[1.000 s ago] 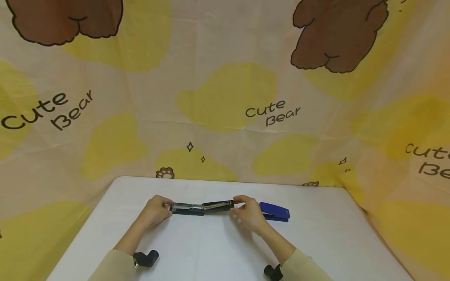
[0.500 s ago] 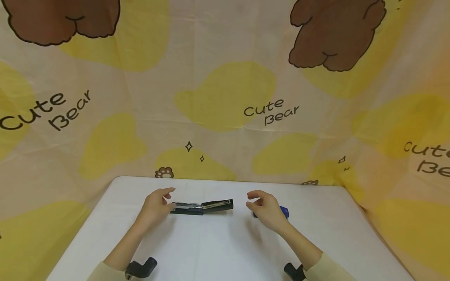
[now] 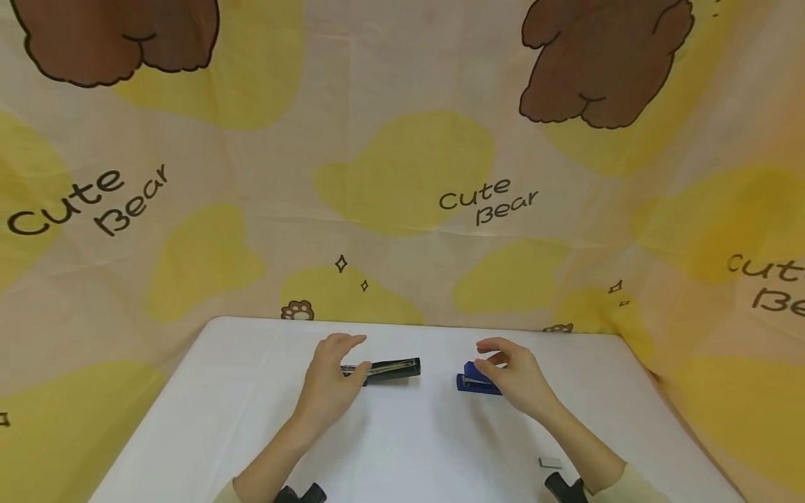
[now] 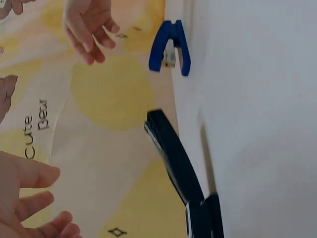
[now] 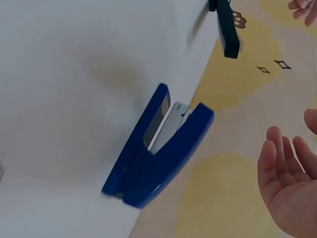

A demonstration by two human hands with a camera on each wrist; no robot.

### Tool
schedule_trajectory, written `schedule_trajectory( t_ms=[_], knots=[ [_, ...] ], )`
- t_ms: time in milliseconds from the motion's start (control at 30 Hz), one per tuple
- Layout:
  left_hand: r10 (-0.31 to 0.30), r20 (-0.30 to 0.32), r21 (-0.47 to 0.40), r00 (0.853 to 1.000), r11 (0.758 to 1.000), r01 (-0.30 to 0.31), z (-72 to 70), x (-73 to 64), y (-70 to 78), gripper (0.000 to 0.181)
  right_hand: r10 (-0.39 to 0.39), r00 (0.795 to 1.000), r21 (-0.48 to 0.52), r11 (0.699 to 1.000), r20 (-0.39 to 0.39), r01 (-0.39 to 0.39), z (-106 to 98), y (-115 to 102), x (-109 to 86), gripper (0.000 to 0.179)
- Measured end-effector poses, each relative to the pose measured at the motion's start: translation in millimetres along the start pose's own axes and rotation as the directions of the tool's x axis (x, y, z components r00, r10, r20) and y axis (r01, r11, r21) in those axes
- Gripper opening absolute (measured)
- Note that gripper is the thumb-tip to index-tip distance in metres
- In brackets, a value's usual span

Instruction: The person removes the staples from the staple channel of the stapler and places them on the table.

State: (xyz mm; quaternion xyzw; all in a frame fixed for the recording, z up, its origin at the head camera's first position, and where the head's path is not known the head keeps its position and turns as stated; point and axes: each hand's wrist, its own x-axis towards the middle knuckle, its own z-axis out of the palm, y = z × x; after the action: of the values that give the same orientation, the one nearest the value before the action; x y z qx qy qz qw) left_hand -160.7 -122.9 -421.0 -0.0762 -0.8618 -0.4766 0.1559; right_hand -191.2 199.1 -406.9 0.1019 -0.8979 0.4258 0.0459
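A black stapler [image 3: 396, 370] lies swung wide open on the white table, its upper arm tilted up off the surface. My left hand [image 3: 330, 384] is in front of its left part and hides that end; the fingers are spread and hold nothing. Farther right stands a blue stapler [image 5: 181, 156], its top raised from its base at the mouth. Near it, my right hand [image 3: 518, 381] hovers with loose, parted fingers, covering its right end in the head view. The left wrist view shows a gap between the left hand [image 4: 29, 198] and the black stapler [image 4: 173, 153].
A small grey block [image 3: 550, 462], perhaps a strip of staples, lies on the white table [image 3: 402, 447] near the right forearm. Behind the table hangs a yellow and cream cloth [image 3: 390, 175] with bear prints. Black wrist-worn devices show at both wrists.
Both hands have let go of the black stapler's ends. The left hand has moved right, over its left part; the right hand has moved right to the blue stapler. The grey block has come into view.
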Motion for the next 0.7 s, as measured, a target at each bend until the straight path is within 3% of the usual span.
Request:
schedule_trajectory(
  t_ms=[167, 367, 700],
  knots=[
    [0.06, 0.005, -0.003, 0.998, 0.998, -0.06, 24.2, -6.8, 7.8, 0.049, -0.027, 0.999, -0.04, 0.999, -0.023, 0.027, -12.2, 14.6, -4.1, 0.031],
    [0.131, 0.017, -0.005, 0.991, 0.991, -0.131, 52.4, -14.4, 14.8, 0.054, 0.022, 0.999, -0.072, 0.997, -0.04, -0.025, -23.5, 32.9, -7.9, 0.033],
    [0.139, 0.112, -0.112, 0.984, 0.986, -0.126, 84.2, -13.1, 28.7, 0.054, 0.057, 0.997, -0.131, 0.989, -0.045, -0.062, -35.9, 59.4, -9.3, 0.037]
  ],
)
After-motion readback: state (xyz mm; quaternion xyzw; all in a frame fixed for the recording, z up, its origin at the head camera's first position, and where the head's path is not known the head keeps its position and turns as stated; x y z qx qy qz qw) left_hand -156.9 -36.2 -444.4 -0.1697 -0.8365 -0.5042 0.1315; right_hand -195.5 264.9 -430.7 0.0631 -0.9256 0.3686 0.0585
